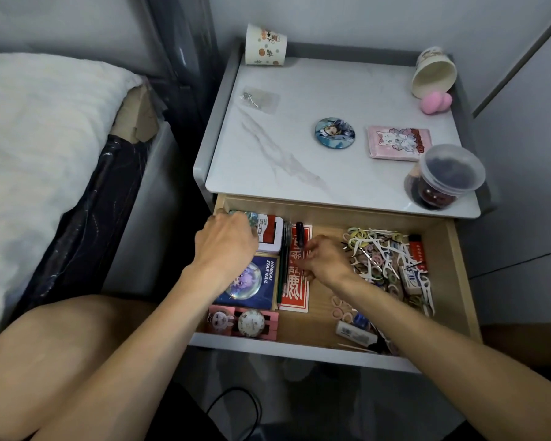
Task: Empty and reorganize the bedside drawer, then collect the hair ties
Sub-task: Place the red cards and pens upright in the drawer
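My left hand [226, 241] curls round a small box [244, 215] to empty the drawer [460, 281]. My right hand [326, 262] hovers by red paper [295, 294]; its grip I cannot tell.

The blue card [248, 281] in the drawer [458, 265] reads "HONKAI STAR RAIL".

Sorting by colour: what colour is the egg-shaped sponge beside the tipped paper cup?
The egg-shaped sponge is pink, clearest in the head view.
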A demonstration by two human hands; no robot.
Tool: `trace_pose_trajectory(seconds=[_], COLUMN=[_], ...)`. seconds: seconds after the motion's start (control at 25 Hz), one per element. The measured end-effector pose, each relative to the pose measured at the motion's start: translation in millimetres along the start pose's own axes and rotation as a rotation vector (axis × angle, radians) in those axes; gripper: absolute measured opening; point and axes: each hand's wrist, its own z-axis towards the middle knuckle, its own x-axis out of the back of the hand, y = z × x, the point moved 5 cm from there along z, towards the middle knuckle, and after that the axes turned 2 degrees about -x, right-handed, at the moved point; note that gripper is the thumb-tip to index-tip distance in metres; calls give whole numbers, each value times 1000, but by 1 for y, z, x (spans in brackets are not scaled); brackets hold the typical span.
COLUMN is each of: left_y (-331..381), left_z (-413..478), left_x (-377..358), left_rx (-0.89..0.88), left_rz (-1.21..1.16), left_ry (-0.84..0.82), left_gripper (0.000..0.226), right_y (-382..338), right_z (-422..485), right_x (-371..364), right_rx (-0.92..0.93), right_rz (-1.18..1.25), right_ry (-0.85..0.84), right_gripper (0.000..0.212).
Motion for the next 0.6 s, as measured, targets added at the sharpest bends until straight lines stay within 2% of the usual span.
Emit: trace_pose_trajectory(seconds=[0.36, 0.52, 0.6], left_y=[1, 1, 2], left_z=[0, 0, -1], left_x=[4, 3, 4], left_rx=[19, 8, 2], left_rz=[26, 19, 30], left_ry=[-3, 5, 5], left_gripper=[33, 33, 33], right_y=[-17, -17, -17], right_z=[13, 16, 17], right_x=[-12, -10, -9], right_rx=[302, 313, 311], right_rz=[-171, -216, -219], right_ry=[217, 212, 210], right_gripper=[42, 51, 49])
